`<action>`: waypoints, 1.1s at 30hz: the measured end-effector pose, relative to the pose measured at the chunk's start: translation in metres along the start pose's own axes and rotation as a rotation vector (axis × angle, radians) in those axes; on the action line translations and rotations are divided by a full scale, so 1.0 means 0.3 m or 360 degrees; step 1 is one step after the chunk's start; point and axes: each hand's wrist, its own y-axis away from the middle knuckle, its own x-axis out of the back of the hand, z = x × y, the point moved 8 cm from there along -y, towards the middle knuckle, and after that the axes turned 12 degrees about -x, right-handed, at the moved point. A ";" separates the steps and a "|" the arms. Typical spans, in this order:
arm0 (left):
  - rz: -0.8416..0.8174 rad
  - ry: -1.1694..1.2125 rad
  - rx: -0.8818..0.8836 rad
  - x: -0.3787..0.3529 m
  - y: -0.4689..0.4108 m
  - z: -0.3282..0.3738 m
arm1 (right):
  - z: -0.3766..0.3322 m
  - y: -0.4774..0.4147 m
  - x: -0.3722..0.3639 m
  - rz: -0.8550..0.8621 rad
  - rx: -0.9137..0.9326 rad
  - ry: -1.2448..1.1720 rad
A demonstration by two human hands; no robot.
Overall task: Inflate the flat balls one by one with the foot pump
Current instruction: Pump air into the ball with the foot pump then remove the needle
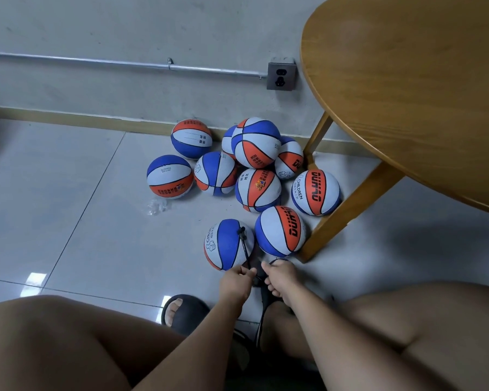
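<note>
While the person is sitting low over the tiled floor (68,221), a crumpled scrap of clear plastic (157,206) is lying at the left, near the closest of the balls (256,142), which are lying heaped against the wall. Nearer the camera, a foot in a black slipper (185,311) is standing flat on the tiles. Just ahead of it, the near ball (223,249) is sitting on the floor in front of the heap, just beside another one to its right. A black hose (245,249) is running from a connector on top of the near ball down toward the hands. The left hand (236,279) is pinching this hose between thumb and curled fingers, just below the near ball. Between the forearms the dark pump (261,294) is showing only in part, with the arms and legs hiding most of it. The right hand (281,273) is curling its fingers down around a dark part of the pump; which part cannot be told. Farther right, a round wooden table (407,108) is standing over the heap, one leg (347,210) slanting down just beside the balls.
</note>
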 end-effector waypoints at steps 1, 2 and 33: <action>0.0029 0.0101 -0.0032 0.007 0.004 0.025 | -0.034 0.018 0.001 0.0000 0.0045 -0.0043; 0.0051 0.0212 -0.0081 0.014 0.006 0.063 | -0.077 0.040 0.002 0.0003 0.0106 -0.0098; 0.0110 0.0302 -0.0069 0.035 0.029 0.112 | -0.109 0.029 -0.005 -0.0083 0.0090 -0.0190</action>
